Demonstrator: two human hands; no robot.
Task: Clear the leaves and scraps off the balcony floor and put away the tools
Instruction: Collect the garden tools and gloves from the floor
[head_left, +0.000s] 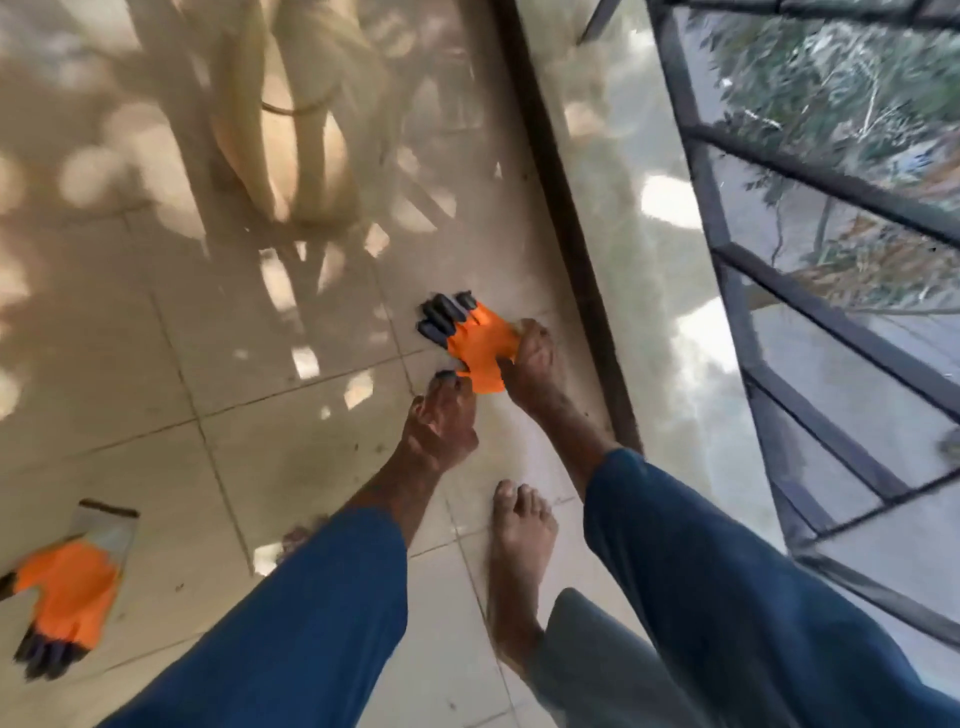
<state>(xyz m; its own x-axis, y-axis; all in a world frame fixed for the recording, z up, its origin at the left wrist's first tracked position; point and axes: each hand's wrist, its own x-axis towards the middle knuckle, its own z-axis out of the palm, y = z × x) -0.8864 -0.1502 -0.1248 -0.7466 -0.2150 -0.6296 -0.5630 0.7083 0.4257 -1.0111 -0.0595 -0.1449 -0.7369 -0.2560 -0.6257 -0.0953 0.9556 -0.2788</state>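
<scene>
A: Grip?
B: Both on orange glove (478, 338). R hand (530, 364) curled over its rt edge, L hand (441, 418) pinching bottom edge by black thumb tip.
A: Where's it at?
B: On floor tiles (291, 457), near dark sill strip (571, 234) by railing (696, 161). 2nd glove (72, 587) lies well apart, bottom-left. Bare foot (519, 540) betw. the blue sleeves.
</scene>
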